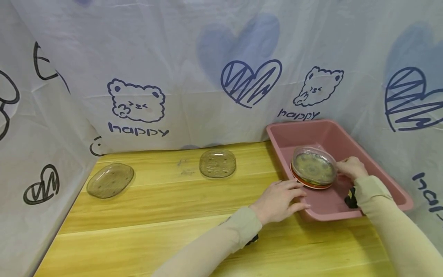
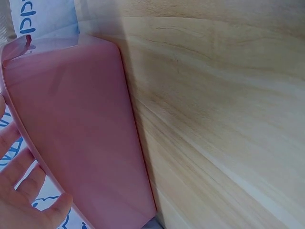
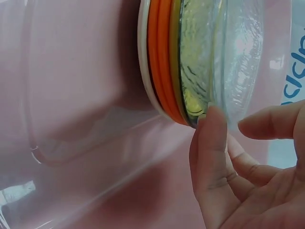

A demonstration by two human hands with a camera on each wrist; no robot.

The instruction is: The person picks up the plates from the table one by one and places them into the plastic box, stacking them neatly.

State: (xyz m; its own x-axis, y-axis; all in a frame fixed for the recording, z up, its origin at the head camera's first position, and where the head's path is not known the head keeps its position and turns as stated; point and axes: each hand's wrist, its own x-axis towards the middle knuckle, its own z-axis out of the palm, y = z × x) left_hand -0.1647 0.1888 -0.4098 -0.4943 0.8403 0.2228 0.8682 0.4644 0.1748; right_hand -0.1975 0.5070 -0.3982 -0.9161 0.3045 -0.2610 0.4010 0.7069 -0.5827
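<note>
A stack of round dishes (image 3: 164,62) sits inside the pink basin (image 1: 373,165), with white, orange and olive edges low down. On top lies a clear dish (image 1: 314,165) with a patterned middle. My right hand (image 1: 351,168) pinches its right edge; in the right wrist view the thumb and a finger meet the clear rim from opposite sides. My left hand (image 1: 280,200) rests at the basin's near left rim, fingers fairly straight and spread. In the left wrist view those fingertips (image 2: 63,202) lie along the rim, beside the basin's outer wall (image 2: 81,124).
Two clear brownish plates lie on the wooden table (image 1: 145,223): an oval plate (image 1: 110,181) at the far left and a rounded square plate (image 1: 217,164) near the back middle. A printed cloth (image 1: 187,57) hangs behind and at both sides, close to the basin.
</note>
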